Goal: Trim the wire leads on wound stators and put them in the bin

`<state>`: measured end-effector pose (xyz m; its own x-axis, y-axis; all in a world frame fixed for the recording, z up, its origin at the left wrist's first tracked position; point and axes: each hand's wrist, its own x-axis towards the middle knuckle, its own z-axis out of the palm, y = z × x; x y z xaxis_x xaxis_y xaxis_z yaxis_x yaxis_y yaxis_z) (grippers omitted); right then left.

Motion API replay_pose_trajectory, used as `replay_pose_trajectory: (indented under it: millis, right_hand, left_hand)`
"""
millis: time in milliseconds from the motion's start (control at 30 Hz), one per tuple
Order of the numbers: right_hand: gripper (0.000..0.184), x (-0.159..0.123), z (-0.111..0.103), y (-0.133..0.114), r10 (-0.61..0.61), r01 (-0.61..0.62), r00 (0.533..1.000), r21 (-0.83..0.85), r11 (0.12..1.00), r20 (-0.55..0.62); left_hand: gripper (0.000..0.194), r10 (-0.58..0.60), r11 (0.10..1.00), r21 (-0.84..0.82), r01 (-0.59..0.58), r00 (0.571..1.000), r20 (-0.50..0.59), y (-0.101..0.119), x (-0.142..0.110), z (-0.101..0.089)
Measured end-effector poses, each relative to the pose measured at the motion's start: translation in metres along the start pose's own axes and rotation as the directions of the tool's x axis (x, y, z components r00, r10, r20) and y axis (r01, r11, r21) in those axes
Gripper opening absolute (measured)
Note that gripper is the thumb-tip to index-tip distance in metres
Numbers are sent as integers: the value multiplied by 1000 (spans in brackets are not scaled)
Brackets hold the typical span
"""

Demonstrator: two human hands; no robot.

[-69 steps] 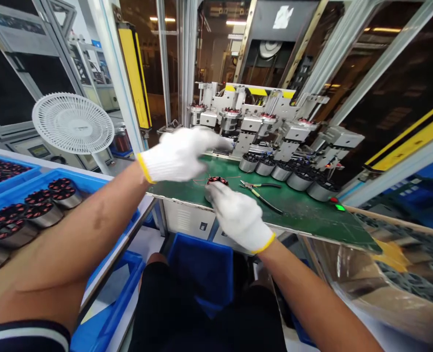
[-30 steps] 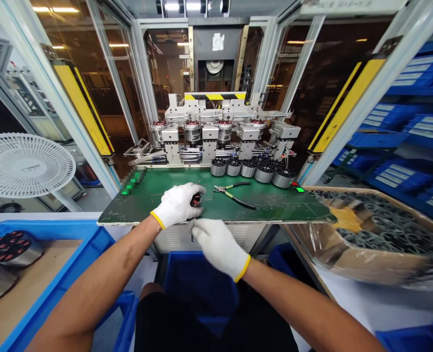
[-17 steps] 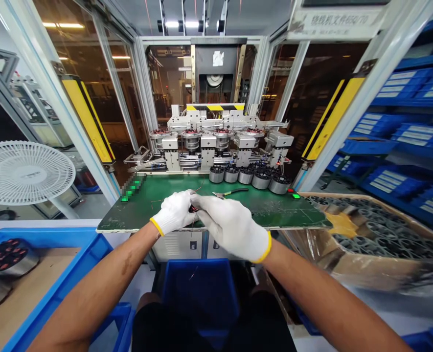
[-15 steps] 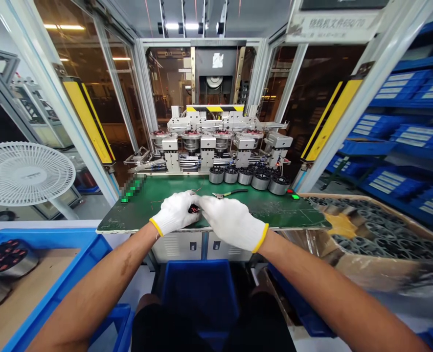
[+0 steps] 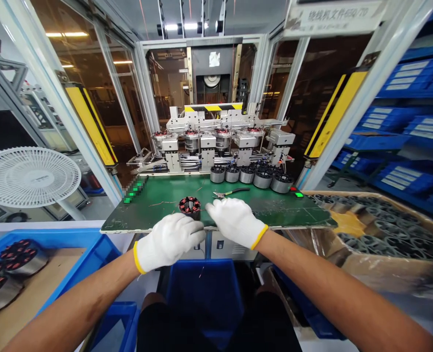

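Observation:
A wound stator (image 5: 189, 207) with copper coils and a black top stands upright near the front edge of the green table (image 5: 157, 213). My left hand (image 5: 172, 238), in a white glove, is just in front of and below it, fingers stretched to the right with nothing visible in them. Right of the stator, my gloved right hand (image 5: 236, 221) has its fingertips pinched together. A thin copper wire seems to run from the stator to them. Pliers (image 5: 233, 192) lie behind the right hand. A short wire scrap (image 5: 201, 272) shows below the left hand, over a blue bin (image 5: 203, 298).
Several unwound stator cores (image 5: 263, 178) stand at the back right of the table, before a winding machine (image 5: 216, 139). A blue crate (image 5: 87, 237) with wound stators is at left. A carton (image 5: 370, 266) of grey parts stands at right. A white fan (image 5: 31, 176) is far left.
My left hand has come off the stator and moved down and left, uncovering it. My right hand has shifted slightly right. The wire scrap now shows above the bin.

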<state>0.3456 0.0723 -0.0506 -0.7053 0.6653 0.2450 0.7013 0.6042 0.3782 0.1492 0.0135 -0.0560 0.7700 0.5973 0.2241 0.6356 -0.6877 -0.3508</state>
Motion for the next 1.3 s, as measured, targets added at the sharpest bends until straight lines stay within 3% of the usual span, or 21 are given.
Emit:
replay_pose_trajectory:
  millis: [200,333,433,533,633,700,767,933,1033,1100,1133,1200,1267,1300]
  right_hand:
    - [34,8,12,-1,40,-42,991,-17,999,-128]
    - [33,17,22,-2,41,-39,994,22,999,-104]
    - [33,18,29,-3,59,-55,993,42,998,-99]
    - [30,13,32,-5,32,-28,997,57,998,-74]
    - [24,6,33,-13,9,-5,999,92,996,-40]
    - [21,2,33,-23,26,-23,999,123,992,-19]
    - [20,0,33,-36,59,-60,998,151,987,10]
    - [20,-1,36,-58,147,-160,986,176,971,84]
    - [20,-3,38,-59,167,-176,984,179,968,64]
    - [21,-4,39,-57,166,-173,985,187,967,50]
    - [23,-5,39,-57,168,-173,985,194,966,42]
    - [25,-7,39,-57,182,-187,982,214,959,42]
    - [26,-9,38,-61,204,-215,977,247,945,68]
    - [25,-10,37,-63,217,-232,972,274,933,87]
  left_hand:
    - [40,44,999,-12,-45,999,-32,-1,-20,-5]
    - [44,-89,996,-13,88,995,-51,-3,-25,4]
    - [44,-214,974,-103,203,970,-113,1,-29,11]
    - [40,-416,872,-343,351,899,-137,-1,-27,7]
    - [34,-628,648,-590,482,777,-56,-13,-11,-4]
    - [33,-699,536,-657,530,715,7,-24,10,-11]
    - [33,-722,502,-662,556,691,32,-33,37,-13]
    - [35,-674,525,-646,555,734,83,-43,86,-7]
    - [37,-675,513,-666,542,734,78,-43,76,-8]
    - [37,-690,568,-613,549,724,8,-42,58,-10]
    - [35,-669,621,-568,540,743,-25,-41,47,-9]
    - [27,-564,749,-458,478,824,-62,-36,29,-3]
    - [24,-433,862,-323,390,899,-71,-29,18,10]
    - [25,-391,899,-249,359,916,-89,-26,14,19]
